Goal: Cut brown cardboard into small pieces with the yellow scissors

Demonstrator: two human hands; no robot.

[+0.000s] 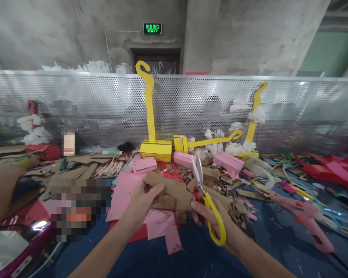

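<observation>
My left hand [145, 199] pinches the left end of a bent brown cardboard piece [174, 192], thumb on top. At its other end is my right hand [211, 214], with a pair of scissors [215, 222]. The yellow handle loops over this hand, and the slightly parted blades point up and away. A small red part [196, 193] shows by the fingers; I cannot tell what it belongs to. Under the cardboard lie pink paper sheets [123, 197]. Just beyond are several pink paper-covered blocks [144, 165] and cardboard scraps [210, 173].
Yellow hook-topped shapes [149, 112] stand or lie before a perforated metal screen [185, 104], some with white tufts [258, 115]. On the right rests a pink glue gun [307, 216] with its cord. Red material [336, 170] lies behind it. Cardboard strips [81, 173] crowd the left.
</observation>
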